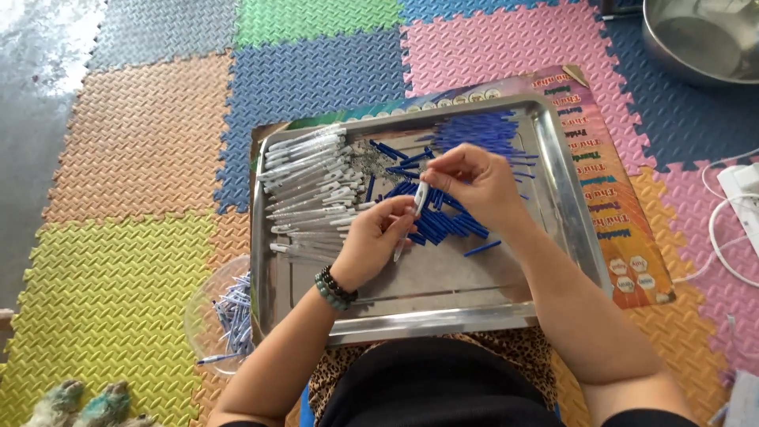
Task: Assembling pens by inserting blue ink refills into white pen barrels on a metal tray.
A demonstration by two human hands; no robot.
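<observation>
Down near the lap, the steel tray (553, 198) holds everything. Left hand (371, 241) grips a white pen barrel (405, 237) at tray centre; right hand (474, 182) pinches its upper end with thumb and forefinger. Assembly looks mid-fit. Blue parts (443, 221) lie just beyond, finished white pens (308, 190) stacked left. Next likely needs a firm, straight push.

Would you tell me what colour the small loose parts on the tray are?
Blue parts, clearest in the head view.
</observation>
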